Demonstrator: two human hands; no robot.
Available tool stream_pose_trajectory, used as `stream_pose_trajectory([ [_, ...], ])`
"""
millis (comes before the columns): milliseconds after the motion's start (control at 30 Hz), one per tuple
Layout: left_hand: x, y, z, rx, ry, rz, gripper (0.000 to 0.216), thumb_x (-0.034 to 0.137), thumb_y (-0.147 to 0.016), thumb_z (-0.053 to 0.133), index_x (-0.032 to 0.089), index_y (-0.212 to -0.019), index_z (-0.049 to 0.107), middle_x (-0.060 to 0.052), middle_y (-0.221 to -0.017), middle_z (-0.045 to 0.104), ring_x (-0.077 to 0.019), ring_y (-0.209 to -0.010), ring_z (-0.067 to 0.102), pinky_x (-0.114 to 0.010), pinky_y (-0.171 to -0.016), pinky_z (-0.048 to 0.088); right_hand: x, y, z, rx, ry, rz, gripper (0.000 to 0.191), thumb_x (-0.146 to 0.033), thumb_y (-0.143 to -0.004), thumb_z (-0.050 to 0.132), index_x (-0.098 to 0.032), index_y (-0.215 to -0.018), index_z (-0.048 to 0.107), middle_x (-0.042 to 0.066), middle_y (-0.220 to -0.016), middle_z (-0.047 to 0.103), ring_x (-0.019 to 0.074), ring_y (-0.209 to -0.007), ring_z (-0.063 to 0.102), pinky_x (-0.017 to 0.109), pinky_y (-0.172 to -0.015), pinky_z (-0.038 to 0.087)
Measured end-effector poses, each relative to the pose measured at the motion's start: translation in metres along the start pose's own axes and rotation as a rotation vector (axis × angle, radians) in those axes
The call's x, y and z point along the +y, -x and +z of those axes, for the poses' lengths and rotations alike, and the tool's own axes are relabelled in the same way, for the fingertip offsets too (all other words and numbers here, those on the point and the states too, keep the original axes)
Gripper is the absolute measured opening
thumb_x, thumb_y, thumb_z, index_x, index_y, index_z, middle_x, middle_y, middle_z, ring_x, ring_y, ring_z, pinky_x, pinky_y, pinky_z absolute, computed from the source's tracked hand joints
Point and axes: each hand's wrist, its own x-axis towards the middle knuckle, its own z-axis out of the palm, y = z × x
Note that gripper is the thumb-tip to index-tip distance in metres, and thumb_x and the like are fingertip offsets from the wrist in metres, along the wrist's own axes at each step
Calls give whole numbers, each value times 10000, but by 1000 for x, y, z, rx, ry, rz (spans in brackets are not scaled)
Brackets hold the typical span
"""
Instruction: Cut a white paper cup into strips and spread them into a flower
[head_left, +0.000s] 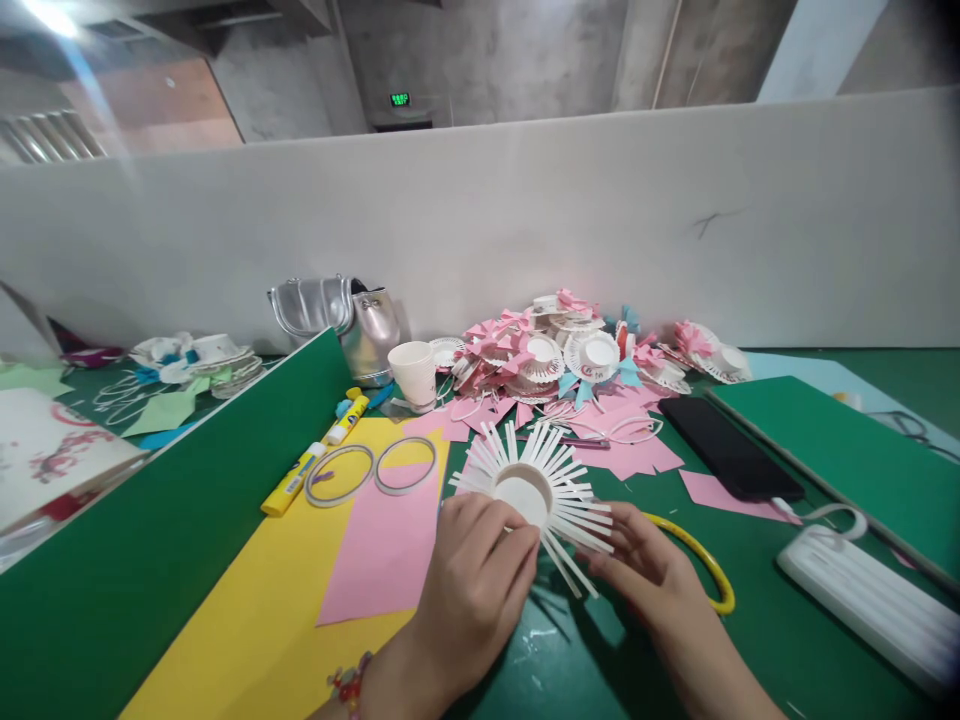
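A white paper cup cut into many splayed strips (534, 478) is held just above the green table (750, 640). My left hand (469, 585) is closed on its near left edge, fingers curled over the strips. My right hand (651, 572) pinches strips at its near right side. A yellow ring-shaped handle (709, 570) lies under and past my right hand. A pink paper sheet (382, 545) rests on a yellow sheet (255, 620) to the left.
A heap of finished pink, white and blue paper pieces (570, 360) lies at the back. A whole paper cup (414, 373), glue sticks (296, 480), two tape rings (371, 468), a black phone (724, 445), a white power bank (870, 590) and a silver bag (341, 320) surround the work area.
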Motion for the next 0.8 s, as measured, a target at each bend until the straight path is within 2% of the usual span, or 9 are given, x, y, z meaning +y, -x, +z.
stream_pose_trajectory([
  [100,-3,3,-2,-4,-88,89,190,42,-835,458,143,-784,611,-47,-683,621,-170,-661,507,-321,-630,339,4,-3,-7,-17,-4,-54,262,-290,-644,746,-217,-866,627,60,-841,709,241,-784,660,313,-666,528],
  [200,-7,8,-2,-34,-166,214,262,46,-873,369,122,-825,615,-65,-690,640,-173,-660,534,-320,-612,336,4,-1,-4,96,226,-151,174,-299,-764,639,-228,-909,574,67,-912,651,236,-829,624,334,-702,506],
  [300,-11,13,2,-2,-209,309,322,55,-892,301,124,-867,615,-76,-698,648,-182,-672,554,-326,-618,342,0,3,2,157,630,-436,165,-257,-826,562,-249,-983,514,78,-1028,549,267,-975,553,405,-814,456],
  [400,-13,15,4,-32,-205,341,359,69,-902,260,138,-868,610,-82,-693,647,-185,-663,559,-328,-631,364,-4,5,3,69,951,-672,352,-255,-821,577,-280,-1144,442,105,-1228,419,328,-1162,428,497,-932,366],
  [500,-14,12,1,-103,-214,351,344,57,-897,276,126,-834,607,-81,-684,656,-179,-632,561,-320,-625,388,-8,5,-1,23,1180,-720,649,-354,-773,647,-298,-1319,302,133,-1404,263,404,-1264,285,580,-959,304],
  [600,-12,8,-4,-180,-231,365,309,45,-885,326,108,-799,615,-80,-672,663,-178,-611,572,-314,-610,412,-11,4,-3,-17,1227,-721,838,-436,-733,682,-296,-1397,190,129,-1469,192,410,-1314,212,598,-989,268],
  [700,-7,6,-4,-244,-182,427,321,62,-885,334,106,-757,625,-88,-651,667,-185,-590,576,-317,-602,442,-11,3,0,-145,1215,-737,945,-482,-711,690,-269,-1426,110,129,-1488,218,372,-1352,182,572,-1051,184],
  [800,-3,7,-4,-298,-98,495,332,49,-866,331,99,-757,640,-106,-672,686,-194,-601,585,-324,-634,476,-8,4,5,-274,1276,-757,916,-379,-749,655,-240,-1431,61,134,-1493,280,329,-1374,185,536,-1081,95],
])
